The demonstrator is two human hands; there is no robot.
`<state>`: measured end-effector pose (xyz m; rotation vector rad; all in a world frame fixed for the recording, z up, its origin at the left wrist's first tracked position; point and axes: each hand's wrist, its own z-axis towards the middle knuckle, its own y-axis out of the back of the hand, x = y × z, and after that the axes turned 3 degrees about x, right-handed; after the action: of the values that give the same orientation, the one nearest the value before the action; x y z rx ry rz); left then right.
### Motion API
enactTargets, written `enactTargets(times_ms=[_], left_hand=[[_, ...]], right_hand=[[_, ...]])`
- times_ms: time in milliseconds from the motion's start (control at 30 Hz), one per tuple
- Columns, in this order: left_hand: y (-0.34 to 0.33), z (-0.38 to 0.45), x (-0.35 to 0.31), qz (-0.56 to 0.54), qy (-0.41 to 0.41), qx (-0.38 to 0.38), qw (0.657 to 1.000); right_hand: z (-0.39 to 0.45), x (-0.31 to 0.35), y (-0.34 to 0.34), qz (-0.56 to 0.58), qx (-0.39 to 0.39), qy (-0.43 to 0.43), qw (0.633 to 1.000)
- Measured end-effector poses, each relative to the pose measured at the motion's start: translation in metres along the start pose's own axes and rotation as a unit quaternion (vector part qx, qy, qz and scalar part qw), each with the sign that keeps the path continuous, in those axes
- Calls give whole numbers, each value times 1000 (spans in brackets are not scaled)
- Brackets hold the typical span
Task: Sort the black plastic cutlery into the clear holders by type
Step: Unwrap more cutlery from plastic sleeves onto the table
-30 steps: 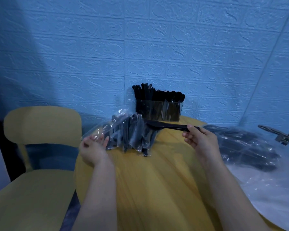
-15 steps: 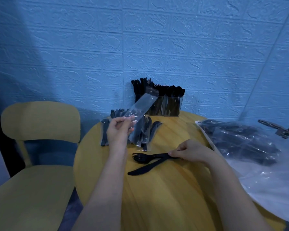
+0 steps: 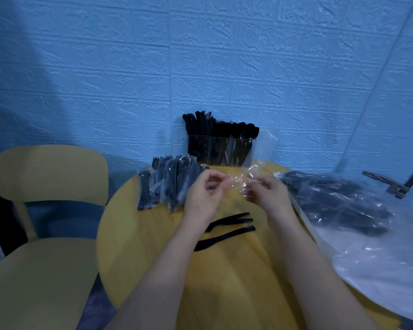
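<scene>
2 pieces of furniture filled the view: a round yellow table (image 3: 138,246) and, to its left, a yellow chair (image 3: 45,177). On the table's right side lay a big clear plastic bag (image 3: 343,206) holding more black cutlery, with a loose sheet of plastic (image 3: 379,270) spreading toward the near edge. At the table's far edge, against the blue wall, stood the clear holders (image 3: 221,150), already crowded with upright black cutlery. On the table's far left lay a stack of wrapped cutlery packets (image 3: 167,184). Above the table's middle, the left hand (image 3: 202,194) and the right hand (image 3: 266,194) both pinched an emptied clear wrapper (image 3: 243,179) with curled fingers, seemingly crumpling it; blur hid the exact finger positions. Below the hands, on the table's centre, lay the unwrapped pieces (image 3: 227,228), about 3 black utensils side by side, partly hidden by the left forearm. The step in hand looked like disposing of the wrapper; the next move would likely call for dropping it aside, then lifting each loose piece and matching it to its holder.
</scene>
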<state>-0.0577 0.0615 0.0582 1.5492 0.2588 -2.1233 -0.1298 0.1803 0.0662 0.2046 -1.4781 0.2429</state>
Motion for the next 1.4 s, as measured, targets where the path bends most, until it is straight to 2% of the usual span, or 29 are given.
enactTargets(times_ms=[67,133,200,267,367,433,567,700,800,900,1000,1067,1133,1300,1400], left_hand=[[9,3,3,107,-38,-83,990],[19,8,11,292,-39,-139,945],[28,11,18,397,9,-130,909],[30,10,22,441,42,-95,892],[28,8,26,503,48,-47,861],[28,8,28,512,48,-43,856],[30,10,30,477,38,-77,874],[30,11,28,415,1,-142,899],[32,11,23,304,-35,-202,930],[32,9,15,157,-63,-242,955],[36,11,11,19,-86,-285,955],[41,15,10,-89,-71,-301,947],[43,16,10,-149,-46,-290,944],[33,12,4,-121,-24,-201,972],[28,11,4,-143,-4,-150,978]], right_hand=[[9,-6,12,-42,-64,-7,997],[12,-12,20,-163,-110,12,980],[13,-17,25,-248,-124,34,960],[14,-21,28,-291,-130,42,947],[22,-31,31,-350,-139,28,926],[26,-37,33,-388,-138,10,911],[25,-38,34,-449,-121,25,885],[18,-28,27,-504,-116,102,850],[13,-24,16,-462,-68,179,866],[10,-24,3,-411,6,215,886],[7,-23,-4,-379,40,236,894],[5,-19,-5,-351,32,249,902],[2,-14,-4,-319,10,276,907],[-2,-10,-8,-350,49,298,887],[2,-17,-8,-379,39,320,867]])
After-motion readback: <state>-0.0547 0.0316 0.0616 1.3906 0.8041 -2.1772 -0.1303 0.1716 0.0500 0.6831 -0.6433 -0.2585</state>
